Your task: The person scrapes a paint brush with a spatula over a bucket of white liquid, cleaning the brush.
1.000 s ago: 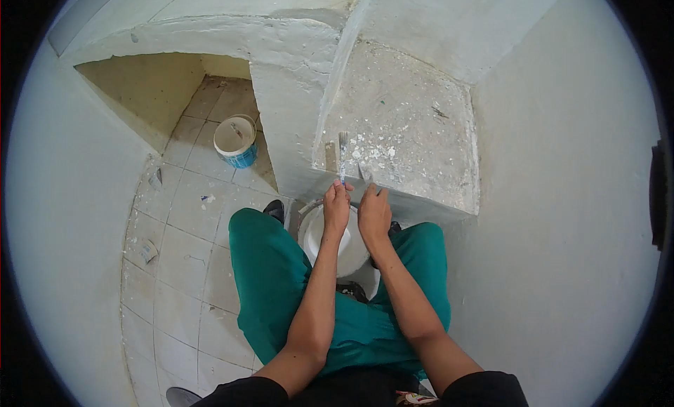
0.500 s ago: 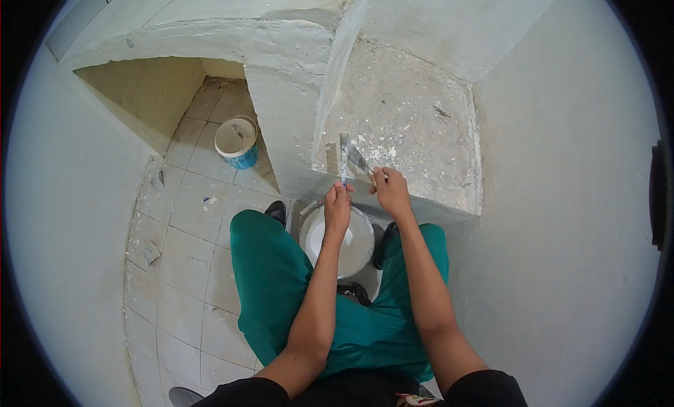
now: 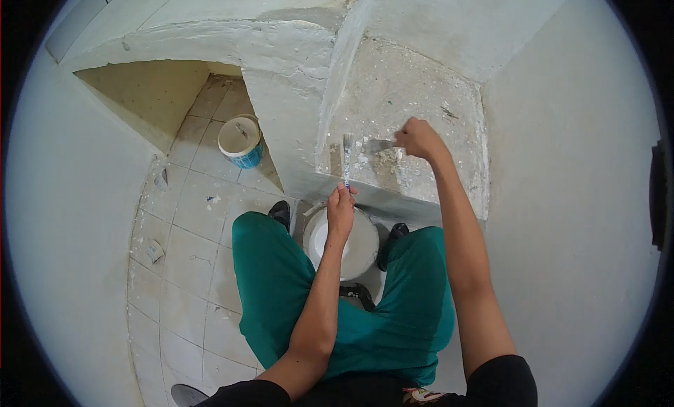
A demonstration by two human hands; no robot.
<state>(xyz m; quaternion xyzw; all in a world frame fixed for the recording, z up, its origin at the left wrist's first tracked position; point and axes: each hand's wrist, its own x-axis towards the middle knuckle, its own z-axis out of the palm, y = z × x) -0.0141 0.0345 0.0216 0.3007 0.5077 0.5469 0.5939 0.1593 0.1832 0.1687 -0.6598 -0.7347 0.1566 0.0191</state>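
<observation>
My left hand (image 3: 342,209) is closed around the handle of a paint-spattered brush (image 3: 347,156), whose bristles point away from me over the ledge's near edge. In my right hand (image 3: 419,139) is a scraper (image 3: 380,146), its blade pointing left towards the bristles above the ledge (image 3: 421,77). The blade is a little blurred, and whether it touches the brush or the ledge I cannot tell. White flakes are strewn over the ledge below both tools. Beneath my left hand stands a large white bucket (image 3: 360,249) between my legs.
A smaller white and blue bucket (image 3: 241,153) stands on the tiled floor at the opening under the thick white wall (image 3: 288,91). Debris, including a broken piece (image 3: 154,250), lies on the left floor. A plain wall (image 3: 569,196) rises at the right.
My right hand has moved up and to the right, and the scraper has swung to point left. My left hand holds the brush nearly where it was.
</observation>
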